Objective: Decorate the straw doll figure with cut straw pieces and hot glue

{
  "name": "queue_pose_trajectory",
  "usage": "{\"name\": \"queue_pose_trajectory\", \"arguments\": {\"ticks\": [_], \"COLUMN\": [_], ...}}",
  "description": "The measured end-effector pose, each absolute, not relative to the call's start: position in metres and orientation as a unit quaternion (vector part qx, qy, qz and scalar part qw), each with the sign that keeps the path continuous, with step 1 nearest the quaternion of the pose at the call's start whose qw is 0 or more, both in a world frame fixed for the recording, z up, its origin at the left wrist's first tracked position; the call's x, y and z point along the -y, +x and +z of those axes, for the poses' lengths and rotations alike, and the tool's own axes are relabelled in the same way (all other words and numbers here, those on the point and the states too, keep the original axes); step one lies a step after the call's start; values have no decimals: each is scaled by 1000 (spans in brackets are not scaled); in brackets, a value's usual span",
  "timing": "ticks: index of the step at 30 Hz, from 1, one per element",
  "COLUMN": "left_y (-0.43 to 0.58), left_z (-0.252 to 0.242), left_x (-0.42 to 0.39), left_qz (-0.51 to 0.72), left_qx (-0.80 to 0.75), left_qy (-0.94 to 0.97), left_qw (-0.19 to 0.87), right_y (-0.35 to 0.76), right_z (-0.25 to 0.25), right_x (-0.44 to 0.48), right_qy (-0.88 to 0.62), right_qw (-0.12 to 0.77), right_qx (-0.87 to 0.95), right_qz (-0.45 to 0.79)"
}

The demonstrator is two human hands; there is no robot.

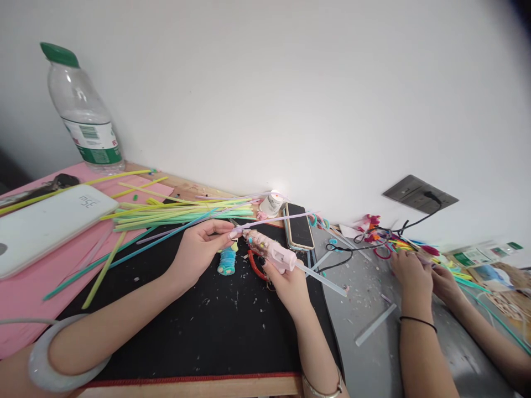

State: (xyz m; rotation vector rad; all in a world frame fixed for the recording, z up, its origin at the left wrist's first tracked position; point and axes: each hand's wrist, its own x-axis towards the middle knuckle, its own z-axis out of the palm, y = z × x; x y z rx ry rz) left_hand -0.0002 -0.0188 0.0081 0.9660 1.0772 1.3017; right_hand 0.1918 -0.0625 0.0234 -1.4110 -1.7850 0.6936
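My left hand (pixel 204 246) pinches a lilac pipe cleaner (pixel 274 219), whose free end stretches out to the right. In my right hand (pixel 287 282) is a pale pink hot glue gun (pixel 269 250) with a clear glue stick (pixel 322 279) poking from its back. The gun's nozzle points left and lies close to my left fingertips; whether it touches the pipe cleaner I cannot tell. Just below the fingertips, a small blue fuzzy figure (pixel 226 261) rests on the black mat (pixel 186 337). Red-handled scissors (pixel 256 265) lie partly hidden behind the glue gun.
A pile of yellow and green pipe cleaners (pixel 182 213) lies behind my left hand. A white power bank (pixel 53 226) and a bottle (pixel 85 110) stand at left. Beyond the glue gun are a phone (pixel 299 226) and paper cup (pixel 271 203). Another person's hands (pixel 415 273) work at right.
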Motion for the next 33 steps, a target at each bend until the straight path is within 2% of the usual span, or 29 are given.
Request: {"name": "queue_pose_trajectory", "arguments": {"ticks": [8, 24, 29, 33], "left_y": [0, -4, -6, -6], "left_z": [9, 9, 10, 11], "left_x": [19, 17, 17, 17], "left_qz": [557, 561, 562, 561], "left_qx": [-459, -451, -452, -454], "left_qy": [405, 403, 405, 395], "left_qw": [561, 565, 562, 568], "right_y": [195, 206, 226, 254], "right_z": [21, 25, 29, 31], "right_x": [62, 61, 65, 72], "right_qy": [-566, -573, -633, -678], "right_qw": [380, 379, 377, 340], "right_qx": [698, 694, 660, 646], "right_qz": [218, 215, 150, 85]}}
